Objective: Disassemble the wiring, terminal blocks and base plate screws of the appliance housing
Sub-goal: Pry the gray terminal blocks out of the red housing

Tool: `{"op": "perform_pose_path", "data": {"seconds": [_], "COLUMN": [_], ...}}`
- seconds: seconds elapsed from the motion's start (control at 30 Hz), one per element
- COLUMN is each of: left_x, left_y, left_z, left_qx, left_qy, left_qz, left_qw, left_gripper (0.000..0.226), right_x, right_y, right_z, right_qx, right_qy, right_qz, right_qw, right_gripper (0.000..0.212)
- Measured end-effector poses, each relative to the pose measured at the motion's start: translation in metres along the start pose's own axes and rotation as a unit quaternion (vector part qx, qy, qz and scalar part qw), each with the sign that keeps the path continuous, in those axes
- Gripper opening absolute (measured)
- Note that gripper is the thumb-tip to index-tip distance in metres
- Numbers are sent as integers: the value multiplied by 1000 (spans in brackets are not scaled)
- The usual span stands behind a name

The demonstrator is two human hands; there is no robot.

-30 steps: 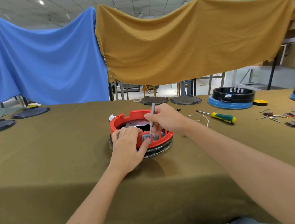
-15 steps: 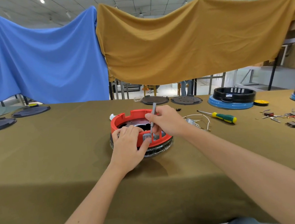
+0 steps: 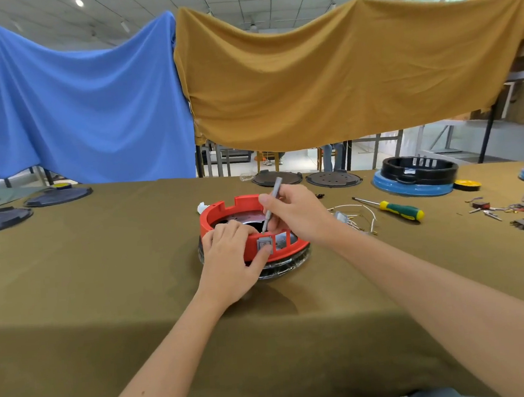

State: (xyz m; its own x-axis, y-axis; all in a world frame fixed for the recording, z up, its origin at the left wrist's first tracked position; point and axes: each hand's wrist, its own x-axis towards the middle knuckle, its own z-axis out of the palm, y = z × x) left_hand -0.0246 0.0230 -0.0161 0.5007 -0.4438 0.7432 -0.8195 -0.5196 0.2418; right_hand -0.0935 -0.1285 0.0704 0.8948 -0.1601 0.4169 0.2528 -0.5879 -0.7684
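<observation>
Red plastic forms the round appliance housing (image 3: 224,216), a notched ring seated on a dark, glossy lower rim, standing on the olive cloth of the table (image 3: 102,275) well back from the near edge. The left hand (image 3: 230,264) wraps its near wall, fingers curled over the rim and the thumb pressed just below a small grey square switch (image 3: 264,245) set in the wall. The right hand (image 3: 297,214) pinches a slim grey metal tool (image 3: 271,205), held tilted, its tip dipping inside the ring behind the switch; what the tip touches is hidden, possibly a terminal.

Bare, matte cloth lies open in front of and to the left of the housing. To the right, near the forearm, lie loose white wires (image 3: 356,218), then a green-and-yellow screwdriver (image 3: 394,209), and farther right a scatter of small parts (image 3: 509,213). A black housing on a blue base (image 3: 414,175) sits toward the far edge, beside flat dark round plates (image 3: 333,179).
</observation>
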Motion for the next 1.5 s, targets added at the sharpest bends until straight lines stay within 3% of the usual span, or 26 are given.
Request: {"op": "perform_pose_path", "data": {"seconds": [0.27, 0.53, 0.67, 0.9, 1.1, 1.33, 1.5], "left_x": [1, 1, 1, 1, 0, 1, 1], "left_y": [0, 1, 1, 1, 3, 2, 2], "left_z": [0, -1, -1, -2, -3, -2, -1], "left_qx": [3, -4, -4, -7, -24, -20, -25], "left_qy": [3, 3, -2, -8, 4, 4, 2], "left_qz": [-6, -10, -13, -15, -10, -5, -7], "left_qw": [1000, 1000, 1000, 1000, 1000, 1000, 1000], "left_gripper": [39, 36, 36, 32, 39, 37, 38], "right_x": [-2, 10, 22, 23, 6, 7, 13], "right_y": [1, -12, -18, -17, -3, -8, -11], "right_z": [11, 16, 20, 19, 2, 7, 5], "right_qx": [-144, -222, -268, -241, -90, -136, -128], "right_qy": [-31, -55, -82, -87, -30, -42, -65], "right_qz": [-63, -28, -10, 0, -16, -39, -4], "right_qw": [987, 973, 960, 967, 995, 989, 990], "right_gripper": [24, 41, 35, 41, 29, 29, 31]}}
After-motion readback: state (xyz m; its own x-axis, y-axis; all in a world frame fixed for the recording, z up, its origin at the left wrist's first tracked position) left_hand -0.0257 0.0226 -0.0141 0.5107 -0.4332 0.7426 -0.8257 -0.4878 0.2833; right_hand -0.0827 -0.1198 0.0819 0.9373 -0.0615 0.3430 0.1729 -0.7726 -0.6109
